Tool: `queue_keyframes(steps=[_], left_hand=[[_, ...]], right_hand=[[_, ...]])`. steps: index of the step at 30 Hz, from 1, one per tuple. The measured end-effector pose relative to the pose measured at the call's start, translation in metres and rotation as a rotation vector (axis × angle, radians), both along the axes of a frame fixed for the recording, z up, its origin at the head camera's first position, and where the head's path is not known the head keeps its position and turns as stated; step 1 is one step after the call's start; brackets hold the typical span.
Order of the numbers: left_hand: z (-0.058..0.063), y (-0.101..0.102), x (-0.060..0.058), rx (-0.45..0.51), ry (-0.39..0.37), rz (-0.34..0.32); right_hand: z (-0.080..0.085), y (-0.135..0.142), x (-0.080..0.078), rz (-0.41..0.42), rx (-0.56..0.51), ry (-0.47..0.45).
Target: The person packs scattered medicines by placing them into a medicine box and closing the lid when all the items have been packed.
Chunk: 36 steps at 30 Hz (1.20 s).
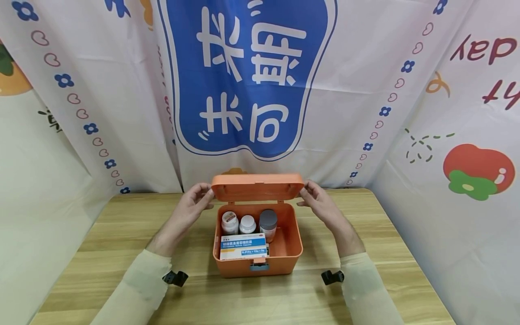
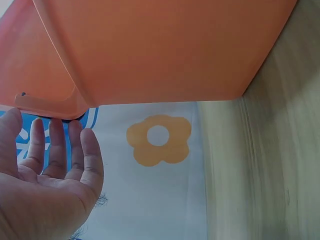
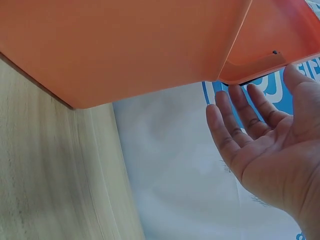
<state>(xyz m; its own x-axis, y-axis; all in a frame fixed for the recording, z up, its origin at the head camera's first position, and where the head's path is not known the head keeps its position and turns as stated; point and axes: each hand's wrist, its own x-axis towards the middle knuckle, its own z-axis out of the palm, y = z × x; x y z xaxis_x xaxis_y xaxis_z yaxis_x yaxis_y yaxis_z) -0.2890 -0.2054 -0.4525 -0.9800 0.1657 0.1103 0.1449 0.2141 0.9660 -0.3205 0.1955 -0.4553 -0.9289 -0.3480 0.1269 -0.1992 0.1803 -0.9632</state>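
An orange medicine box [image 1: 284, 266] stands on the table with its hinged lid [image 1: 257, 194] raised. My left hand [image 1: 194, 201] pinches the lid's left end between thumb and fingertips. At the opposite end, my right hand [image 1: 321, 205] holds the lid the same way. Both wrist views show the left hand [image 2: 55, 185] and right hand [image 3: 270, 145] with fingertips at the lid's edge, beside the box's outer wall. Inside sit a white bottle [image 1: 230, 224], a smaller white bottle [image 1: 247, 224], a grey-capped bottle [image 1: 268, 221] and a blue-and-white medicine carton [image 1: 243, 247].
A blue-grey latch [image 1: 259, 267] is on the box's front. The wooden table [image 1: 195, 289] ends close behind the box, against a printed cloth backdrop [image 1: 134, 90]. A black wrist camera [image 1: 175, 278] is worn on each sleeve.
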Motion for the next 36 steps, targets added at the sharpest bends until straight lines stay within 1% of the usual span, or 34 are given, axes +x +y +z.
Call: queue_keyframes(steps=[6,13,17,22,26,30,32,36], left_hand=[[-0.0027,-0.0017,0.0000,-0.015,-0.012,-0.025],[-0.0028,-0.0042,0.0027,-0.038,-0.008,-0.064],[-0.0039,-0.0042,0.0038,-0.059,-0.022,-0.094],[-0.0056,-0.0040,0.0051,-0.118,-0.043,-0.139],[-0.0073,-0.0049,0.0050,-0.158,-0.062,-0.166],[-0.0092,-0.0055,0.0033,-0.143,-0.091,-0.205],[-0.0101,-0.0056,0.0025,-0.138,-0.091,-0.218],[-0.0104,-0.0043,0.0018,-0.132,-0.088,-0.213]], right_hand=[[-0.0034,0.0052,0.0007,0.061,0.059,-0.022],[-0.0038,0.0073,0.0021,0.124,0.127,-0.032],[-0.0053,0.0077,0.0018,0.163,0.134,-0.039],[-0.0083,0.0089,0.0020,0.209,0.133,-0.055],[-0.0081,0.0092,0.0039,0.219,0.147,-0.063],[-0.0076,0.0093,0.0054,0.203,0.176,-0.065],[-0.0077,0.0087,0.0053,0.196,0.179,-0.072],[-0.0084,0.0076,0.0046,0.192,0.169,-0.082]])
